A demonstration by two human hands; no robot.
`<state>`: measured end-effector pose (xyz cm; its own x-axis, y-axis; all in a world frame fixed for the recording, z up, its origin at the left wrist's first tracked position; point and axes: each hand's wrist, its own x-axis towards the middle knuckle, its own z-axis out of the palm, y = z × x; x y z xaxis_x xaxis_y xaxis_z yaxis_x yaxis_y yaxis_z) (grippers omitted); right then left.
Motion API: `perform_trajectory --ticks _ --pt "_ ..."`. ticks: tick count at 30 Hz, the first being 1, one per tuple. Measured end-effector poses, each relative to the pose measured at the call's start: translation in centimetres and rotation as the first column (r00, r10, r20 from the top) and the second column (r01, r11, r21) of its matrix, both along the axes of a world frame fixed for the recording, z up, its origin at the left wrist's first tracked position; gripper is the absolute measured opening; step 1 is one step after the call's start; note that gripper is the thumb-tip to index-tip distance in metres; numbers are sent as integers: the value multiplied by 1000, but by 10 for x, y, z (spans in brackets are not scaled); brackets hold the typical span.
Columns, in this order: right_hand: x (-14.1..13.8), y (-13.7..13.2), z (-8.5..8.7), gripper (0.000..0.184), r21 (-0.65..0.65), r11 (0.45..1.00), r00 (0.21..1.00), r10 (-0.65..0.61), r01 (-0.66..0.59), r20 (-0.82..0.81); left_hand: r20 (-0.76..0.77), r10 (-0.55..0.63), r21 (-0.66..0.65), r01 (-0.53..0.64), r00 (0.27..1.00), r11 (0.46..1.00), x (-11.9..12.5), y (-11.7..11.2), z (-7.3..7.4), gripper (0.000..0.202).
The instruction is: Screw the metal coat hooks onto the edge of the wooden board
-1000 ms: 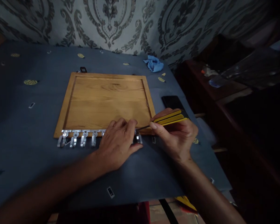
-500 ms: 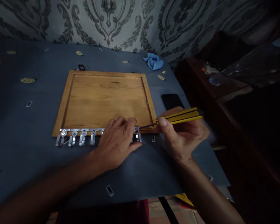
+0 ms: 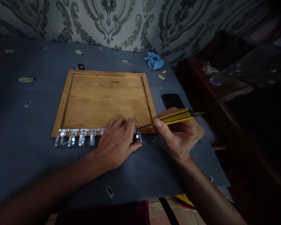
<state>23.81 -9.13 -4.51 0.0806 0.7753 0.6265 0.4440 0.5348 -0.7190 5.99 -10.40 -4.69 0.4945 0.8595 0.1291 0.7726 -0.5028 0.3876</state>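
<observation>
Yellow screwdriver (image 3: 178,117), clasped in right hand (image 3: 181,136), meets metal hooks (image 3: 83,134)
Left hand (image 3: 117,142) covers some along the near edge of the board (image 3: 105,103); its grip is unclear.

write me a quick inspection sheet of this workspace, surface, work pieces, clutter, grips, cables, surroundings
Surface: blue printed cloth, dimly lit.
Work pieces: framed wooden board lying flat; row of metal hooks along its near edge; yellow-and-black screwdriver, tip at the rightmost hook.
Clutter: crumpled blue rag past the board's far right corner; dark flat object, perhaps a phone, right of the board.
Grips: left hand lies over the hooks; right hand holds the screwdriver's handle.
Cables: no clear cable; a dark strip, purpose unclear, below the cloth's near edge.
Surroundings: patterned backdrop; dark furniture at right, largely shadowed.
</observation>
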Motion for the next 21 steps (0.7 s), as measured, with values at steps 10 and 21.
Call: perform_trajectory --ticks 10,21 --pt "1 2 1 24 -4 999 998 38 -38 46 11 10 5 -10 1000 1000 0 0 0 46" --pt "-1 0 7 26 55 998 999 -10 13 -43 1 -2 -13 2 1000 1000 0 0 0 48"
